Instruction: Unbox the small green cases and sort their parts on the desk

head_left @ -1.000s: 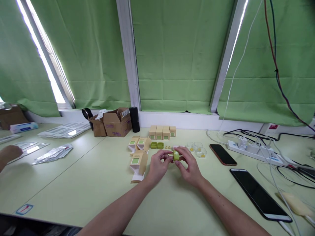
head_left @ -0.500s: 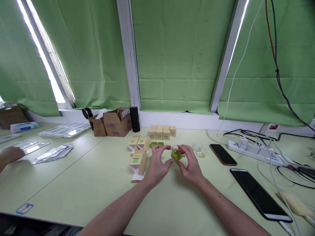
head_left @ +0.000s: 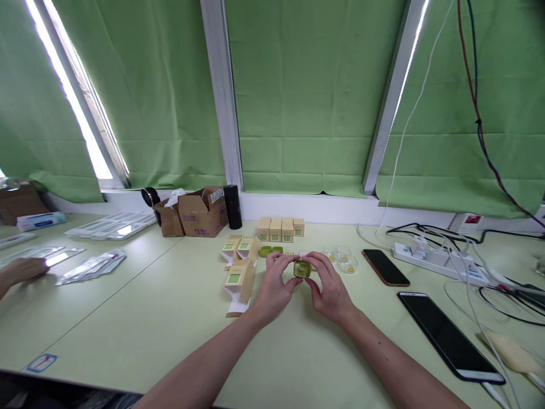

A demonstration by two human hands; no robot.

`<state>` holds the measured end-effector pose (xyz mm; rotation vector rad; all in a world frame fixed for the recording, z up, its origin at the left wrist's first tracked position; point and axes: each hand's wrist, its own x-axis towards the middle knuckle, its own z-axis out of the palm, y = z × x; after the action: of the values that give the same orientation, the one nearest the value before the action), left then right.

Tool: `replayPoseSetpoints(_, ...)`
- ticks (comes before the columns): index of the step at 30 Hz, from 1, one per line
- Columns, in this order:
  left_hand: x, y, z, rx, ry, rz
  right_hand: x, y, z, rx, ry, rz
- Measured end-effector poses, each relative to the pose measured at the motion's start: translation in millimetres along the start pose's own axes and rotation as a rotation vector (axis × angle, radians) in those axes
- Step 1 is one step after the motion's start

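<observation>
Between the fingertips of both hands is a small square olive-green container (head_left: 302,268), its hollow side facing me. My left hand (head_left: 276,282) pinches its left side with thumb and fingers. On the opposite side my right hand (head_left: 330,284) grips it the same way. Just behind the left hand lie small green square pieces (head_left: 271,250). Several clear round plastic cups (head_left: 346,262) with yellow bits sit beyond the right hand. To the left stand open kraft-paper boxes (head_left: 240,279) with white flaps and green windows.
A row of closed small kraft boxes (head_left: 276,229) stands at the back. Phones (head_left: 451,336) and a power strip (head_left: 440,263) with tangled cables occupy the right. Cardboard boxes (head_left: 203,212) are at back left. Another person's hand (head_left: 25,269) touches flat clear items at far left.
The green container has turned in my fingers, so its square hollow now faces me. Both hands stay in nearly the same place. The other person's hand has shifted slightly right.
</observation>
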<state>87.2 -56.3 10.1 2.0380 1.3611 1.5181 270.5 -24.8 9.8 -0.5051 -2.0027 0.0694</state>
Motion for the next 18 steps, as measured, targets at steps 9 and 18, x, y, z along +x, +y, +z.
replayPoseSetpoints(9, -0.1, 4.8, 0.6, 0.081, 0.054, 0.054, 4.6, 0.4, -2.9, -0.208, 0.172, -0.104)
replayPoseSetpoints(18, -3.8, 10.3, 2.0, 0.221, 0.051, 0.26, 1.1, 3.1, 0.5, -0.305, 0.146, -0.082)
